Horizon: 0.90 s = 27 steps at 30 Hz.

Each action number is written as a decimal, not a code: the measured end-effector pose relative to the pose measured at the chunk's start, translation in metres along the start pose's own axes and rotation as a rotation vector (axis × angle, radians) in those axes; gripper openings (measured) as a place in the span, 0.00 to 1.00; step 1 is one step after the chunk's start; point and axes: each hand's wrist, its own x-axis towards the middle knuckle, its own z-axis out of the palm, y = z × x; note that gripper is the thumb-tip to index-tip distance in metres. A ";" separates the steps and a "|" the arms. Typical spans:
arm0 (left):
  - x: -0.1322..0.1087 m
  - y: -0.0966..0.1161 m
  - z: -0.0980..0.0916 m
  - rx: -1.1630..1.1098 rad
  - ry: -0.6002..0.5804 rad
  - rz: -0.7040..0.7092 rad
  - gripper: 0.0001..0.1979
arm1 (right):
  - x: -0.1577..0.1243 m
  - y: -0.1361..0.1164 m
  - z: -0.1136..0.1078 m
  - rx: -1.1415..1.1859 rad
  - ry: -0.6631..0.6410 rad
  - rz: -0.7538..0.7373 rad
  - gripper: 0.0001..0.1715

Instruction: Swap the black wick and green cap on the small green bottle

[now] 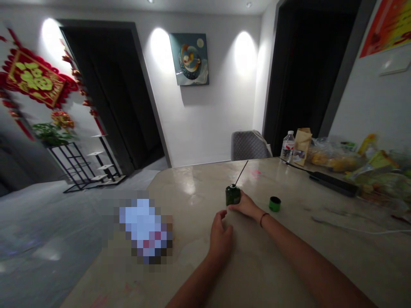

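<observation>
A small dark green glass bottle stands on the marble-look table, with a thin dark stick rising from its mouth and leaning right. My right hand is wrapped round the bottle's right side and lower edge. My left hand rests nearer to me, just below and left of the bottle, apart from it, its fingers curved and spread with nothing between them. To the right of my right hand sits a short green cap with a dark inside.
A pixelated bright object lies at the table's left. Along the right are a black power strip, a white cable, a water bottle, a paper bag and plastic food bags. A grey chair stands behind the table.
</observation>
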 end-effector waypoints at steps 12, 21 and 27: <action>-0.002 0.004 0.000 -0.022 -0.004 -0.056 0.23 | 0.056 0.031 -0.009 0.149 -0.074 0.008 0.34; -0.002 0.001 0.000 -0.017 -0.004 -0.048 0.23 | 0.076 0.044 -0.006 0.106 0.013 0.030 0.30; -0.002 0.004 -0.001 -0.013 -0.014 -0.058 0.23 | 0.082 0.047 -0.004 0.003 0.066 0.037 0.29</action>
